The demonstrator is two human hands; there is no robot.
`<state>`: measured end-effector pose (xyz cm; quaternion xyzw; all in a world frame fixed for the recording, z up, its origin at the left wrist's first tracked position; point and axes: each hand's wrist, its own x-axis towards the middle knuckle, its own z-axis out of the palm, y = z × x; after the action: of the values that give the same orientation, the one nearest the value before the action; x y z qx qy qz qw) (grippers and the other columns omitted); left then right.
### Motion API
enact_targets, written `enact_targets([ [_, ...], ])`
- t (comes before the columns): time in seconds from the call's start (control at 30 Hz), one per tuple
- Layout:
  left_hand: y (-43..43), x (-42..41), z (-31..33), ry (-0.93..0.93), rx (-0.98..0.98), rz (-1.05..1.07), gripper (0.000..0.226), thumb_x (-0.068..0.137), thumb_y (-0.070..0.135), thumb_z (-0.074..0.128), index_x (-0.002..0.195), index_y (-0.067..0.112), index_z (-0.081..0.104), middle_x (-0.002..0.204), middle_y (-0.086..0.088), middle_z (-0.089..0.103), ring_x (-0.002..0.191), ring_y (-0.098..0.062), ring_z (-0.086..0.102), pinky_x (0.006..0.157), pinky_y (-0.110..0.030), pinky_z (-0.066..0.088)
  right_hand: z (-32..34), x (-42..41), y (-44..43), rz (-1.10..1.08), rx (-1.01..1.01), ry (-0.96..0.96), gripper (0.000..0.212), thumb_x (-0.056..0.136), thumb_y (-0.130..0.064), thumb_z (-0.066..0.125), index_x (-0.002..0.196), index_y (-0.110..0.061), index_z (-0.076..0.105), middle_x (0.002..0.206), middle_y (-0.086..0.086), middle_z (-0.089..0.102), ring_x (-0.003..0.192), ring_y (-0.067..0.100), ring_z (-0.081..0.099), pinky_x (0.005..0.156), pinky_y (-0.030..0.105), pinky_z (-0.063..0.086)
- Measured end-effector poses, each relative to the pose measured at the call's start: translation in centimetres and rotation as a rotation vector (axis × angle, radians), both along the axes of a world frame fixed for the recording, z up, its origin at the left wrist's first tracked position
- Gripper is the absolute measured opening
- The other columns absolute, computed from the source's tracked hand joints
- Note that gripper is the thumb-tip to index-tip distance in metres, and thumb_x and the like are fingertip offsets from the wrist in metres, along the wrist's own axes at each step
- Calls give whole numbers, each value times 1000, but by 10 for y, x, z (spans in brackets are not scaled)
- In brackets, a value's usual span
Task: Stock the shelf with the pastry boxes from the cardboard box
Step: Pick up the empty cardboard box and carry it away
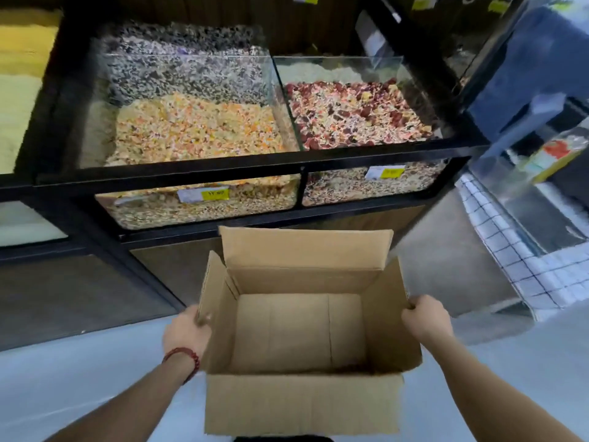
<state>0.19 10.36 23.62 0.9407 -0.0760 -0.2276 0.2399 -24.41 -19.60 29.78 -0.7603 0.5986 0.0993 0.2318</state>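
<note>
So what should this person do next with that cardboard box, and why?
Probably lift the open brown cardboard box away and set it aside: its bare floor shows nothing left to stock, and the left hand and right hand each grip a side wall.

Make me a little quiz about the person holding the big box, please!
1. True or false: the cardboard box is full to the top.
2. Which wrist wears the red bracelet? A) left B) right
3. How many hands grip the box?
Key: 1 false, you can see its bare bottom; 2 A; 3 two, the left hand and the right hand, one on each side wall.
</note>
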Motion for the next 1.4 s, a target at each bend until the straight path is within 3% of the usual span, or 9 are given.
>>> enact_targets([
  [0.13, -19, -16, -33, 28, 38, 105, 20, 82, 9, 48, 97, 11, 61, 85, -15, 66, 74, -31, 52, 68, -33, 46, -43, 12, -41, 73, 91, 0, 17, 80, -1, 46, 78, -9, 62, 67, 7, 61, 61, 22, 56, 49, 25, 40],
  [0.27, -34, -33, -79, 61, 85, 254, 14, 79, 8, 49, 88, 13, 58, 74, -11, 64, 70, -34, 56, 63, -34, 48, -98, 19, -69, 123, 164, 40, 19, 82, -1, 47, 83, -13, 62, 65, 2, 56, 63, 24, 53, 55, 27, 39],
  [0.33, -40, -42, -110, 72, 127, 289, 10, 78, 6, 49, 83, 12, 56, 70, -12, 62, 69, -36, 56, 62, -36, 49, -130, 23, -80, 159, 190, 59, 20, 84, -2, 49, 88, -12, 66, 72, 7, 63, 71, 30, 58, 60, 27, 39],
  [0.47, -49, -47, -169, 92, 179, 330, 9, 82, 9, 46, 80, 16, 51, 73, -12, 61, 72, -35, 56, 62, -33, 44, -192, 30, -100, 240, 184, 52, 22, 86, -7, 55, 98, -7, 74, 97, 20, 71, 93, 38, 64, 68, 29, 37],
  [0.77, -68, -34, -273, 83, 195, 373, 11, 84, 13, 44, 74, 8, 46, 64, -13, 52, 64, -33, 48, 56, -31, 39, -308, 31, -111, 239, 174, 49, 25, 89, -4, 53, 103, -4, 73, 106, 23, 69, 100, 42, 60, 83, 37, 45],
  [0.93, -71, -39, -311, 98, 218, 357, 26, 88, 14, 44, 64, 11, 32, 57, -8, 40, 59, -29, 36, 56, -31, 32, -350, 27, -108, 183, 247, 108, 23, 92, -12, 51, 95, 0, 70, 89, 22, 67, 77, 34, 55, 70, 33, 42],
  [1.23, -69, -49, -329, 52, 260, 315, 14, 89, 11, 42, 75, 7, 40, 68, -15, 50, 69, -34, 49, 64, -38, 44, -366, 27, -104, 297, 159, 150, 15, 93, -12, 46, 87, -2, 56, 80, 13, 51, 84, 36, 54, 75, 35, 41],
  [1.4, -74, -46, -321, 100, 202, 320, 16, 81, 7, 46, 66, 10, 41, 59, -9, 45, 63, -31, 43, 55, -31, 35, -359, 26, -109, 280, 225, 163, 16, 91, -13, 48, 82, -4, 57, 76, 11, 57, 75, 32, 53, 66, 31, 40],
])
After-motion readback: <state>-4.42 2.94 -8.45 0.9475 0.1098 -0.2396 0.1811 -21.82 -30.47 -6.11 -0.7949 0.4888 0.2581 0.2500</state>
